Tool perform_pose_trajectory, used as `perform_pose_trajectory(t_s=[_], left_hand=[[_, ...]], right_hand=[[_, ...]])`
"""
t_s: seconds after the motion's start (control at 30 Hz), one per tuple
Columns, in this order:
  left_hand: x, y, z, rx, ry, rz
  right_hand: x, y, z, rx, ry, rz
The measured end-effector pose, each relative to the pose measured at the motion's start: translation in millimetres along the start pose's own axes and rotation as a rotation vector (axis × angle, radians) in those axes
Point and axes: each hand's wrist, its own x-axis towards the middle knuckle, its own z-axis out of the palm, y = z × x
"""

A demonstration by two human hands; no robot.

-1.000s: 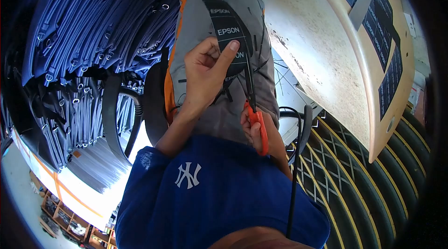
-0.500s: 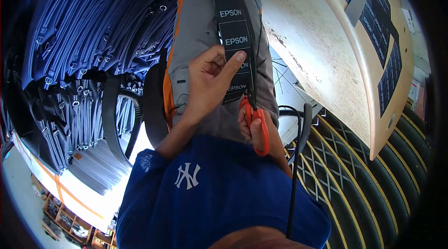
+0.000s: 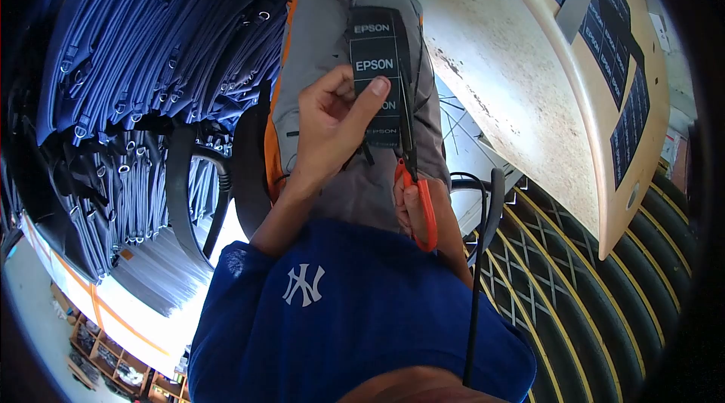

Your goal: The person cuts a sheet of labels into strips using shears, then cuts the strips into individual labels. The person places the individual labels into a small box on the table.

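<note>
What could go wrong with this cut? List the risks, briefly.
1. The left hand pins the EPSON label strip with its thumb right beside the blades of the scissors, which the right hand holds; a slip could nick the thumb.
2. The cutting happens over the grey trousers, so the blade tips may snag the cloth.
3. The blades run close along the strip's edge; a drift could cut into the lettering.
</note>
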Motion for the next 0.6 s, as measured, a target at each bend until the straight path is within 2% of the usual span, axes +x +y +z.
perform_pose_trajectory(t_s=[0.2,0.33,0.4,0.47,0.6], left_hand=[[11,0,-1,0.034,0.033,0.037],[8,-4,2,0.074,0.021,0.118],[4,-3,7,0.053,0.017,0.090],[0,-2,10,0.031,0.013,0.061],[-5,-7,12,0.042,0.016,0.040]], right_hand=[[0,-1,-3,-0.087,-0.046,-0.096],[0,2,2,0.025,-0.068,-0.104],[1,4,3,0.080,-0.092,-0.081],[4,13,3,0.089,-0.097,-0.209],[5,13,5,0.108,-0.084,-0.227]])
